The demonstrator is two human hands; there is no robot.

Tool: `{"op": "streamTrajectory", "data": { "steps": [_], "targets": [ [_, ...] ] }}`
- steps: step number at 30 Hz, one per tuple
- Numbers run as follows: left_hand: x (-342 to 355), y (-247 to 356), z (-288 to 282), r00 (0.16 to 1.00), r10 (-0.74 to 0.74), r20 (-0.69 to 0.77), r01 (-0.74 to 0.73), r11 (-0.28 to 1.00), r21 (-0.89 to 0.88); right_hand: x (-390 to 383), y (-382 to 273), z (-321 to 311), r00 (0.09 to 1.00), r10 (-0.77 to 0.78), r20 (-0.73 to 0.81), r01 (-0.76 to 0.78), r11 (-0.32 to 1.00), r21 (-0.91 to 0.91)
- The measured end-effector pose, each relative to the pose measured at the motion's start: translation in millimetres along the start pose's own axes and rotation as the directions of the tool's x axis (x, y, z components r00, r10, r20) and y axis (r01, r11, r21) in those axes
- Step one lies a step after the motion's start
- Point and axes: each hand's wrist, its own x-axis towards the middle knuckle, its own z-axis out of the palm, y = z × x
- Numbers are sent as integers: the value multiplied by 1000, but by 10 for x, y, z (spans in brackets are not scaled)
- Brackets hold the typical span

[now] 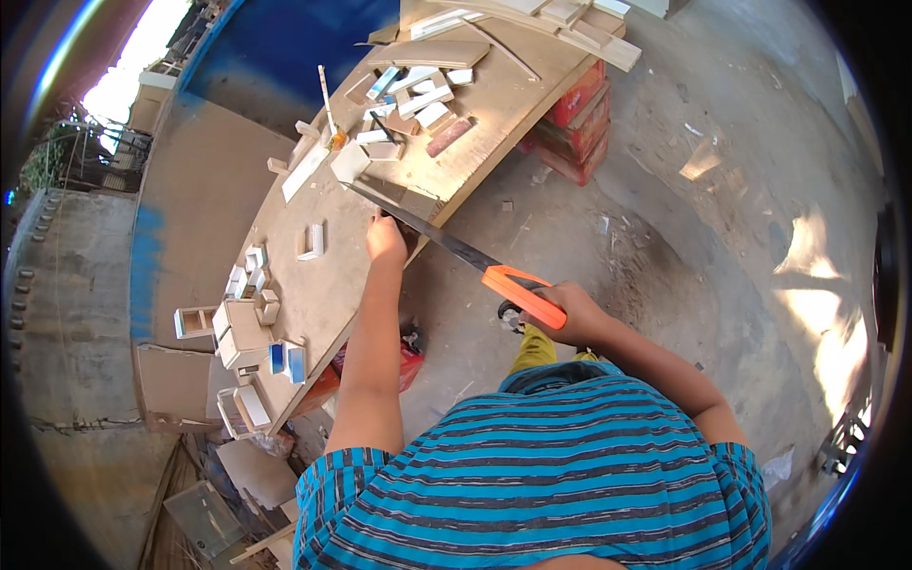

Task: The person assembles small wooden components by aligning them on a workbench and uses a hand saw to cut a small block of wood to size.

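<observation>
Wooden table [332,285], right grip [574,318] clenched around orange saw handle [524,296], left grip [385,239] at edge, hold unclear

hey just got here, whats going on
A person in a blue and dark striped shirt is at a wooden table with a hand saw. The right grip holds it by its orange handle, and the blade reaches over the table's edge. The left grip is at that edge beside the blade; whether it pins a piece down is hard to tell. Loose wood pieces lie farther up the table, and small box shapes stand at the left.
</observation>
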Motion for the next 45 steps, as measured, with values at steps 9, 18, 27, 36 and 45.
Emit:
{"op": "streamTrajectory", "data": {
  "steps": [9,18,27,36,45],
  "targets": [
    [-98,42,-127,998,24,60,-30,995,98,-803,169,-246,994,91,67,-95,994,59],
    [-118,109,-87,1000,11,20,-12,997,74,-232,-6,-106,999,47,16,-48,997,63],
    [76,-490,557,990,65,-128,-74,995,-72,45,39,79,990,-135,-45,134,991,-22],
    [-142,69,-87,996,-13,91,-4,984,179,-573,254,-86,998,54,-33,-50,994,95],
    [82,-375,460,990,137,-16,-133,977,167,355,-24,273,963,-196,-183,193,981,-35]
  ]
}}
